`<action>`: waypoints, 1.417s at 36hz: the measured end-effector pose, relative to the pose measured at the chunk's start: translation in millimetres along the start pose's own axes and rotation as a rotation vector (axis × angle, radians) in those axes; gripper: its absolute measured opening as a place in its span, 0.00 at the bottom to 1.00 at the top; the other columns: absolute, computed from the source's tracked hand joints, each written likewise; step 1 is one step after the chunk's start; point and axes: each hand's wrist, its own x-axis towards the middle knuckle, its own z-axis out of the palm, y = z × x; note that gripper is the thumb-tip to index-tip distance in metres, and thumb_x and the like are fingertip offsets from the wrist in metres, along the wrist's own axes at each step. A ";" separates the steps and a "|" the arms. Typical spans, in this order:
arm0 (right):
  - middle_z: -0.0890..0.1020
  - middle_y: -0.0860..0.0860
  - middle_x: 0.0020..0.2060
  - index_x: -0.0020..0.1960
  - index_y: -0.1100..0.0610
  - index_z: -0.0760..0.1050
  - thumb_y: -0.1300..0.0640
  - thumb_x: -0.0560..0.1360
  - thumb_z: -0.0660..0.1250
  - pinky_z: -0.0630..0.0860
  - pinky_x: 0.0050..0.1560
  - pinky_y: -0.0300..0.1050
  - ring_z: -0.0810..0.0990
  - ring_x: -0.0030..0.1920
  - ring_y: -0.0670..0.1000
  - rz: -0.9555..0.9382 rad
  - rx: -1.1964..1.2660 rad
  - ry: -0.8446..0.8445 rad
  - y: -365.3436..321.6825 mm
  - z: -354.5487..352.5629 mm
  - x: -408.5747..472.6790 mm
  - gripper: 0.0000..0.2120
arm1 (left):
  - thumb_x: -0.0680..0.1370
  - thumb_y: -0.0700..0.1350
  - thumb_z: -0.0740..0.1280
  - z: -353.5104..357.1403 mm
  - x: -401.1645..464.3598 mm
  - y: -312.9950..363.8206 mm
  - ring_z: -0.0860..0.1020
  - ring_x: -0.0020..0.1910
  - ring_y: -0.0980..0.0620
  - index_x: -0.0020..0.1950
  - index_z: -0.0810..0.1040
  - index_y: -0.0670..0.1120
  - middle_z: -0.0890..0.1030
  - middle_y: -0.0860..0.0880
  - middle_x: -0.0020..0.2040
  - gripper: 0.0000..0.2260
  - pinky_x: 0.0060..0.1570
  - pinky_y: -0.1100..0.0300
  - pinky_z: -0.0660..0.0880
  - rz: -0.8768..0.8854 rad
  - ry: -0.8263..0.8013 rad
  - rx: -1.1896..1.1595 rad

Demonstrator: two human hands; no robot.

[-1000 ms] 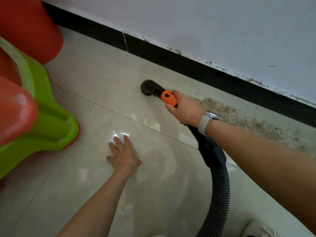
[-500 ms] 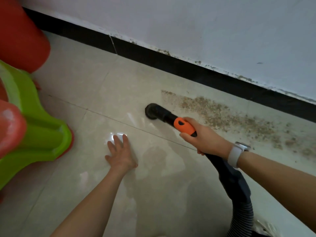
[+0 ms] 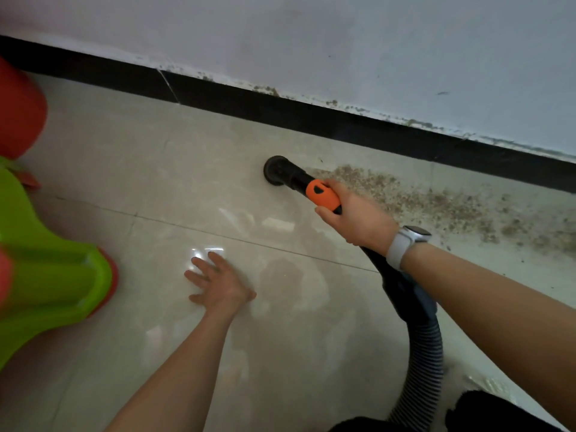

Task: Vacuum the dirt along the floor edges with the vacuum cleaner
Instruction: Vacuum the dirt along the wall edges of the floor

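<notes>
Right hand (image 3: 358,218) wraps fingers + thumb round the vacuum wand just behind its orange collar (image 3: 322,197), firm grip, nothing else in it. White smartwatch (image 3: 405,244) on that wrist. Round black nozzle (image 3: 277,169) sits on the tiled floor (image 3: 156,169), at the left end of the dirt patch (image 3: 436,204), near the black baseboard (image 3: 311,115) but not touching it. Dirt = brown crumbs/grit spread rightward from the nozzle along the floor edge, thinning out toward frame right; some specks also on top edge of baseboard where it meets the white wall (image 3: 311,35). Wand runs from nozzle back under the right wrist into a dark handle section (image 3: 408,294), then a ribbed black hose (image 3: 427,360) curving down toward bottom of frame. Vacuum body not clearly seen; dark shape at bottom right (image 3: 486,410), can't tell what it is.

Left hand (image 3: 218,285) lies flat on the floor, fingers straight + spread, palm down, holds nothing, well apart from the nozzle. Bright glare spot on tile just past its fingertips.

Left edge: green plastic piece (image 3: 53,266) w/ red-orange parts (image 3: 18,113), blurred, standing on the floor, clear of both hands.
</notes>
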 end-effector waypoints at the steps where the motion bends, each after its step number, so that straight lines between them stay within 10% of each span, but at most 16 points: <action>1: 0.80 0.51 0.43 0.74 0.47 0.58 0.44 0.79 0.60 0.78 0.36 0.47 0.76 0.31 0.50 -0.012 -0.013 0.002 -5.4 1.2 5.6 0.26 | 0.68 0.49 0.78 -0.3 0.7 2.1 0.36 0.75 0.34 0.77 0.35 0.43 0.32 0.39 0.76 0.56 0.69 0.32 0.54 -0.008 -0.003 -0.003; 29: 0.80 0.52 0.39 0.74 0.48 0.56 0.48 0.79 0.62 0.78 0.25 0.43 0.81 0.28 0.54 0.062 0.273 -0.149 40.4 15.3 -79.8 0.27 | 0.70 0.56 0.74 19.6 -5.8 -17.6 0.47 0.77 0.41 0.78 0.48 0.46 0.47 0.45 0.78 0.47 0.70 0.41 0.59 0.054 0.184 -0.009; 37: 0.78 0.52 0.42 0.75 0.47 0.54 0.46 0.79 0.62 0.79 0.29 0.44 0.82 0.30 0.55 -0.069 0.190 -0.230 43.8 34.9 -102.4 0.28 | 0.76 0.48 0.67 47.9 -33.9 -37.0 0.56 0.73 0.43 0.71 0.63 0.45 0.58 0.44 0.74 0.26 0.66 0.42 0.63 0.127 0.289 -0.141; 51: 0.81 0.56 0.48 0.75 0.43 0.56 0.42 0.78 0.61 0.75 0.45 0.48 0.79 0.40 0.57 -0.165 -0.109 -0.183 64.0 30.6 -122.6 0.28 | 0.78 0.50 0.65 56.7 -46.6 -90.4 0.51 0.76 0.41 0.76 0.59 0.48 0.52 0.45 0.78 0.29 0.69 0.45 0.62 0.082 0.193 -0.105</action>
